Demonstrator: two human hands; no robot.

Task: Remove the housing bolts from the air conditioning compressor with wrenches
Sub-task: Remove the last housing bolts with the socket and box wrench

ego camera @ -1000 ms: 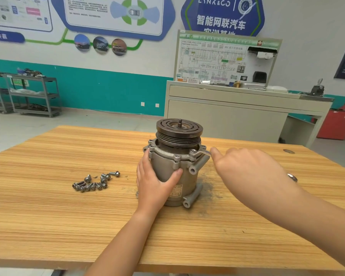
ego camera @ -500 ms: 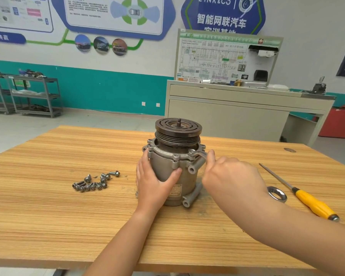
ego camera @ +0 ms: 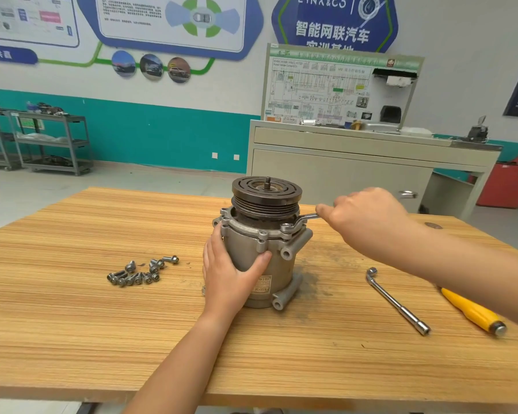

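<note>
The grey air conditioning compressor stands upright on the wooden table, its dark pulley on top. My left hand wraps around the housing's left front side. My right hand grips the handle of a ring wrench. The wrench's ring end sits on a bolt at the right of the housing flange. Several removed bolts lie in a loose pile left of the compressor.
An L-shaped socket wrench lies on the table right of the compressor. A yellow-handled screwdriver lies further right, partly under my right forearm. A cabinet with a wiring board stands behind the table, and metal shelves stand at the far left.
My right hand has swung the wrench handle away from me and to the right, around the flange bolt. That uncovered the socket wrench on the table. My left hand has stayed on the housing.
</note>
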